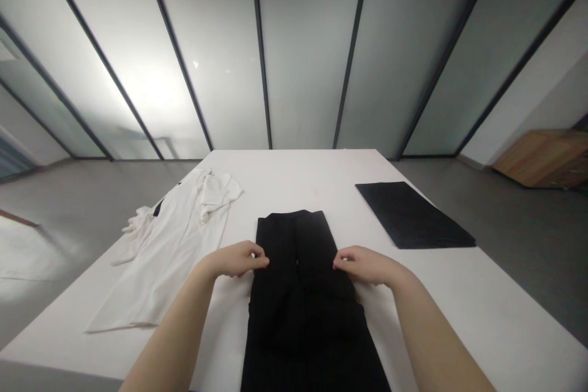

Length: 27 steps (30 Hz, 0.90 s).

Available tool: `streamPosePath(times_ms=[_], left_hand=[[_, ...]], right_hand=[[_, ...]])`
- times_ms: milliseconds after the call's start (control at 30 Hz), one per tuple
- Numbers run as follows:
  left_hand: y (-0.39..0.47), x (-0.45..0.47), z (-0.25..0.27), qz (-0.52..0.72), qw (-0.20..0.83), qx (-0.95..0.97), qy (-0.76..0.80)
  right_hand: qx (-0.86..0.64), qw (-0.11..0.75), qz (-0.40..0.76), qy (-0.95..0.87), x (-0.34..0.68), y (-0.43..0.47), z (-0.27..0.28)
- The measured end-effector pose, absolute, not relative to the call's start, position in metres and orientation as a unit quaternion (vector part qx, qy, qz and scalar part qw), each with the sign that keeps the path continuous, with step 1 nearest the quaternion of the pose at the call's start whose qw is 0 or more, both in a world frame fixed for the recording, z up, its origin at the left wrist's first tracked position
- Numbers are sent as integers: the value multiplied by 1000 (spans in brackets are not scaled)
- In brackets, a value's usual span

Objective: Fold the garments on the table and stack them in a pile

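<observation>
A pair of black trousers [303,312] lies lengthwise in front of me, with two leg panels side by side and a small gap between them. Its near part runs out of the bottom of the view. My left hand [237,258] pinches the left edge of the trousers, thumb on top and the other fingers curled. On the opposite edge, at about the same height, my right hand [365,263] is closed on the cloth too. The fingertips under the fabric are partly hidden.
A white table [294,177] carries everything. To the left lies a loosely spread white shirt [169,257], partly over the table's edge. A flat black folded cloth [413,217] rests at the right. Behind stand frosted glass panels [303,61]; a wooden cabinet [546,156] is far right.
</observation>
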<state>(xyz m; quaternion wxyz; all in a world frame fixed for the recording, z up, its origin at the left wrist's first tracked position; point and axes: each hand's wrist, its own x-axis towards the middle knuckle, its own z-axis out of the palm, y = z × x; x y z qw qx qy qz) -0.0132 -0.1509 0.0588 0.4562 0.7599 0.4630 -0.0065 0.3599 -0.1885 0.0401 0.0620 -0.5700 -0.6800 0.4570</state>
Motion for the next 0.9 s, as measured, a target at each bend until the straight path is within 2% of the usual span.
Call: streamPosePath(times_ms=[100,200,400,667,800,900], left_hand=[[-146,3,50,189,310,780,510],[-149,30,30,258,185,795,516],[-163,62,-9,134,63,847,510],[-158,61,-7,44,79,823,561],[-152,59,-6,53,75,826,556],[-143,54,-5,107,63,812,570]], right_hand=[[-584,224,328,-708,347,-183,35],[-562,285,235,-740,323,-182,26],[-484,145,164,-847,292,-188,9],[-565,41,151,-810,290,-184,-1],[-573,47,97,-812,281,-163,11],[-590,73,51,-803,274,-141,13]])
